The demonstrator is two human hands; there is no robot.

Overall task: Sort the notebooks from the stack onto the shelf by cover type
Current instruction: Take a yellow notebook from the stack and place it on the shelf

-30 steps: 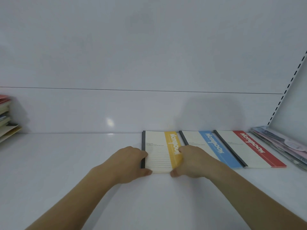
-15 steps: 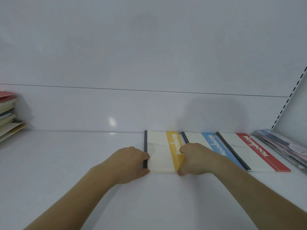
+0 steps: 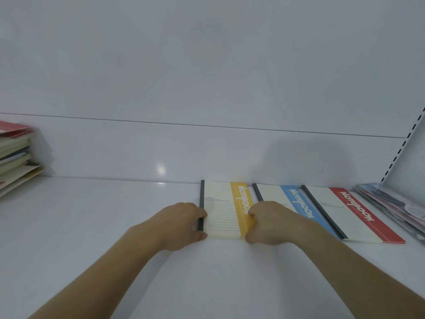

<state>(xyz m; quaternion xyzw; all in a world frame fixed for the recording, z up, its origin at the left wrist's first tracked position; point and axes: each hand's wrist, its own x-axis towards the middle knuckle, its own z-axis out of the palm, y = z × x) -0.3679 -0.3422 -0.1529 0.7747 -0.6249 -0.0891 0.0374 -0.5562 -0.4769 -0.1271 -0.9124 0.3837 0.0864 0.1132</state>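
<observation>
Both hands, left hand and right hand, hold the yellow notebook by its sides on the shelf, lining it up. Next, let go and fetch another from the stack.

Three notebooks lie mid-shelf, stack far left, pile right.

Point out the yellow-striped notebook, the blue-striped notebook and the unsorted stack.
yellow-striped notebook (image 3: pixel 226 209), head view, on its cream lined cover.
blue-striped notebook (image 3: pixel 296 199), head view, on its blue stripe.
unsorted stack (image 3: pixel 13 157), head view, on the side edges of the pile.
</observation>
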